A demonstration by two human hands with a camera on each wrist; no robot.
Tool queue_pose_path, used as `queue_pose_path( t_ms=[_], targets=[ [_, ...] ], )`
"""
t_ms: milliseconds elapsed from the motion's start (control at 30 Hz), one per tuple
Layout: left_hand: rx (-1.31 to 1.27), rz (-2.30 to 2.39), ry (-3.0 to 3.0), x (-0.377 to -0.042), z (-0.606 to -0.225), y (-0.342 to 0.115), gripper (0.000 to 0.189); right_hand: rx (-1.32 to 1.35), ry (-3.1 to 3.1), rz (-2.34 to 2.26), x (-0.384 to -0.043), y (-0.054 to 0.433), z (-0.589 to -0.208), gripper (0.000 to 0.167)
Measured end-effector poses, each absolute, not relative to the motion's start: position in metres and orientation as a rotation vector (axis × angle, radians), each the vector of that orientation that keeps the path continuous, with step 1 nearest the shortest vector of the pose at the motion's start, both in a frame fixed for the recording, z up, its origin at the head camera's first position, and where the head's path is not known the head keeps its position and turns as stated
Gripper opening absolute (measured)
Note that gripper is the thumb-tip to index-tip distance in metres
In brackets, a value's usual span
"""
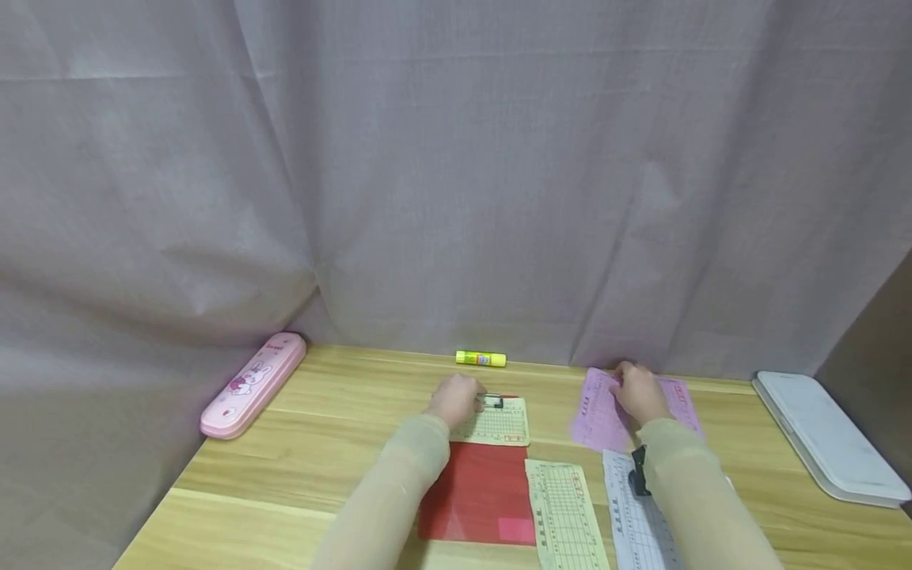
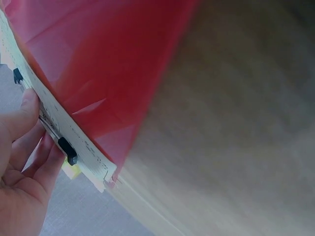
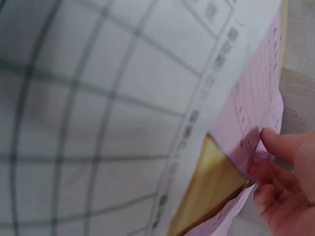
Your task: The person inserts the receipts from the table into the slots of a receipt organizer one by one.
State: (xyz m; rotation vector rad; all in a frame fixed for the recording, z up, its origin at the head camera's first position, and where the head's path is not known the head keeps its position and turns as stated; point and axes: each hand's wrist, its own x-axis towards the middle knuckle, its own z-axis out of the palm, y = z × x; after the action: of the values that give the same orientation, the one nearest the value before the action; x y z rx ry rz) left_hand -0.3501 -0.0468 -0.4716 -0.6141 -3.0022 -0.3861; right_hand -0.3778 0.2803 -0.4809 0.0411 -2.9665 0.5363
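My left hand pinches a metal clip with black ends between thumb and fingers. The clip lies across the top of a pale yellow form, over a red folder; in the left wrist view the clip runs along the form's edge. My right hand is at the pink forms near the back of the table. In the right wrist view, its thumb and fingers pinch a pink sheet, and part of the pink paper hangs apart below.
Another pale yellow form overlaps the red folder's right side, with a white form beside it under my right forearm. A yellow glue stick lies at the back. A pink pencil case lies left, a white case right.
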Motion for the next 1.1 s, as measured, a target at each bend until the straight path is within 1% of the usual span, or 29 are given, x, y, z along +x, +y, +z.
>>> queue_pose_path(
  t_ms=[67, 133, 300, 400, 667, 1100],
  targets=[
    [-0.614, -0.389, -3.003, -0.350, -0.471, -0.047, 0.025, 0.047, -2.958, 0.541, -0.378, 0.278, -0.480, 0.034],
    [-0.615, -0.390, -3.003, -0.349, -0.470, -0.047, 0.024, 0.064, -2.947, 0.527, -0.378, 0.277, -0.478, 0.035],
    [-0.616, -0.373, -2.998, -0.348, -0.468, -0.046, 0.021, 0.088, -2.936, 0.509, -0.374, 0.278, -0.472, 0.018],
    [-0.617, -0.360, -2.991, -0.348, -0.468, -0.046, 0.021, 0.073, -2.932, 0.512, -0.371, 0.280, -0.468, 0.014],
    [-0.621, -0.357, -2.996, -0.348, -0.468, -0.047, 0.021, 0.024, -2.975, 0.473, -0.364, 0.286, -0.460, 0.020],
    [-0.599, -0.377, -3.022, -0.347, -0.464, -0.047, 0.022, -0.031, -2.982, 0.698, -0.356, 0.287, -0.458, 0.028]
  ],
)
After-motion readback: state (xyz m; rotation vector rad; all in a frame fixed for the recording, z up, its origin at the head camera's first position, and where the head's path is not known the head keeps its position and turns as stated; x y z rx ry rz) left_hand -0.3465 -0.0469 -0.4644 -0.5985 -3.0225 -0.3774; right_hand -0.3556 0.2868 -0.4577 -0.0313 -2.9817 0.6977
